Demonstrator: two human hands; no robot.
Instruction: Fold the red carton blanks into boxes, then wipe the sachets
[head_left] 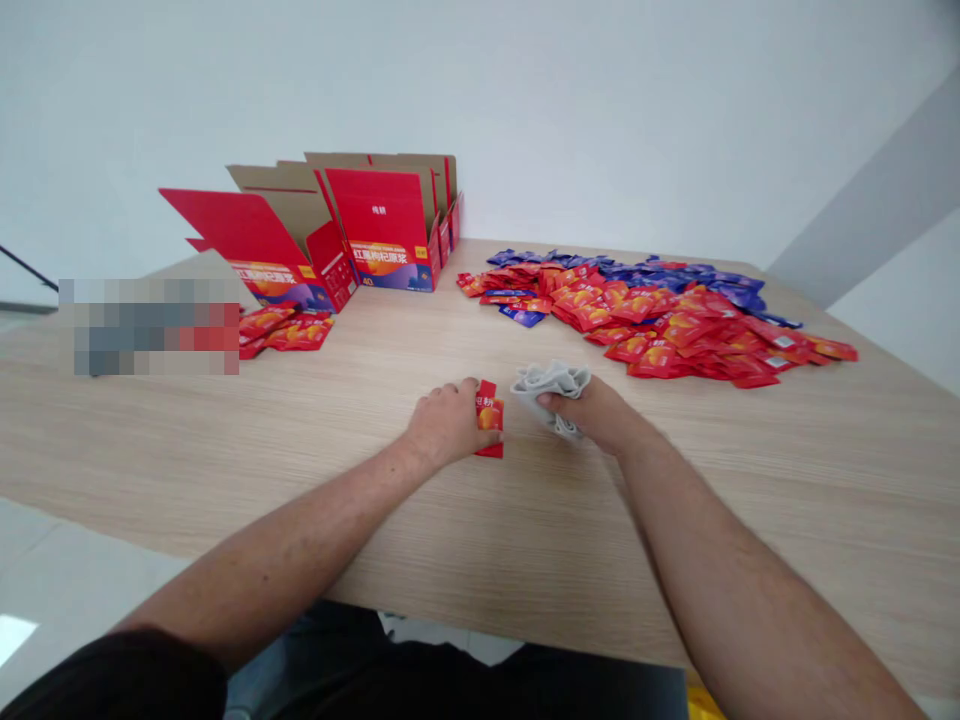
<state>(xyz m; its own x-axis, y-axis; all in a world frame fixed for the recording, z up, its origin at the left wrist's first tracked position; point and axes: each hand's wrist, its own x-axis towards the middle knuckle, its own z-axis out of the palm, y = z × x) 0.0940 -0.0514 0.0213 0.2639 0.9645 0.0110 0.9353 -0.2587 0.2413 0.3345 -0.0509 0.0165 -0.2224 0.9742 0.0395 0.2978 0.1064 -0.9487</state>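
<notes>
In the head view, my left hand (444, 422) is closed around a red sachet (490, 415) with an orange picture and white print, held upright just above or at the table. Part of the sachet is covered by my fingers. To its right, my right hand (604, 412) grips a crumpled pale grey cloth (551, 385), thumb on top. A small gap separates the cloth from the sachet. Beyond my hands lies a large heap of red sachets (675, 330), with blue sachets (720, 285) along its back.
Open red cartons (386, 240) stand at the back left of the wooden table (360, 420), lids raised. Several red sachets (300, 330) lie before the nearest carton (262, 265). A blurred patch hides something at the far left. A pale wall (525, 120) rises behind.
</notes>
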